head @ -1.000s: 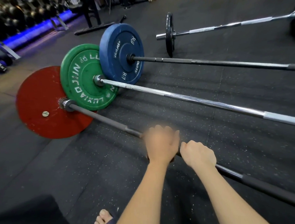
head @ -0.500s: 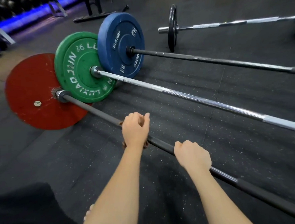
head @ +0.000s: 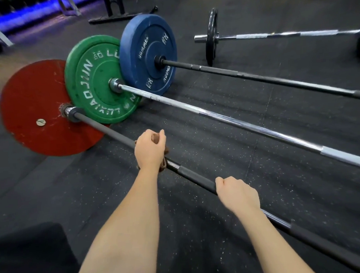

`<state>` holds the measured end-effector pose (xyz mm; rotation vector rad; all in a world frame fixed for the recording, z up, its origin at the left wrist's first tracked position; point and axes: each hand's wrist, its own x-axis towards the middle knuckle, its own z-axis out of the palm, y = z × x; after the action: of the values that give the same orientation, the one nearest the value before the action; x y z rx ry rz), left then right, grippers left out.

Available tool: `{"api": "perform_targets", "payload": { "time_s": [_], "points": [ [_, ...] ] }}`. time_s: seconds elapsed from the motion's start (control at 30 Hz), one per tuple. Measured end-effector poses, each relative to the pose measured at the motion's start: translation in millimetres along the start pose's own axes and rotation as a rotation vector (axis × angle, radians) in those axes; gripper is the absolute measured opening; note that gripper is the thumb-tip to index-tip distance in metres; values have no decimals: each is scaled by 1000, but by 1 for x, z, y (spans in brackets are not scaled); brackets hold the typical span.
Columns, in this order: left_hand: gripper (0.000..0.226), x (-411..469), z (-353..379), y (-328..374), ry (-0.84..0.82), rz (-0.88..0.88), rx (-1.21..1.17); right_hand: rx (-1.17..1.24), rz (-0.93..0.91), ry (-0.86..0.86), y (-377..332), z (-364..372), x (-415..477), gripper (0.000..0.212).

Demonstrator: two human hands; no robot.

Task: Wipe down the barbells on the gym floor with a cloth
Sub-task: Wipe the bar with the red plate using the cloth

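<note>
The nearest barbell, a dark bar (head: 111,132), runs from a red plate (head: 33,105) at the left down to the lower right. My left hand (head: 150,151) grips a brown cloth (head: 164,160) wrapped round this bar, a short way from the red plate. My right hand (head: 237,192) grips the same bar bare, further right. Behind lie a chrome bar (head: 236,123) with a green plate (head: 94,82) and a black bar (head: 265,80) with a blue plate (head: 148,53). Most of the cloth is hidden under my hand.
A fourth bar (head: 277,35) with a small black plate (head: 212,37) lies at the far right. A rack base (head: 116,15) and blue-lit weight racks (head: 35,12) stand at the back. Black rubber flooring (head: 217,155) spreads between the bars. My dark-clothed knee (head: 29,256) shows lower left.
My left hand with the cloth has slid along the near bar toward the red plate. My right hand has kept its grip on the bar.
</note>
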<state>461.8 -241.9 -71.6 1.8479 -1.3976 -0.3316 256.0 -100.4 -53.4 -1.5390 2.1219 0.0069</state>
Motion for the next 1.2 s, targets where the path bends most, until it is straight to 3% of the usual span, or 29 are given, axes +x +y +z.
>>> {"api": "perform_targets", "payload": {
  "time_s": [0.13,0.3,0.43,0.53,0.67,0.83,1.2],
  "points": [
    [40,-14,8,1,-21,-28,-66,56,77,-95,-12,-8,9,29],
    [41,-38,13,6,-37,34,-112,155,-52,-27,-77,-10,38,50],
    [37,-42,10,1,-66,128,-116,-7,-121,-26,-97,12,48,45],
    [35,-19,5,-13,-42,200,-32,-246,-264,77,-93,21,44,25],
    [36,28,-5,-37,-13,147,50,-345,-334,90,-92,21,43,34],
    [40,65,-10,-47,-46,92,133,-385,-321,87,-91,24,42,38],
    [38,28,-3,-16,-45,52,172,-355,-282,70,-98,17,38,36]
  ]
}}
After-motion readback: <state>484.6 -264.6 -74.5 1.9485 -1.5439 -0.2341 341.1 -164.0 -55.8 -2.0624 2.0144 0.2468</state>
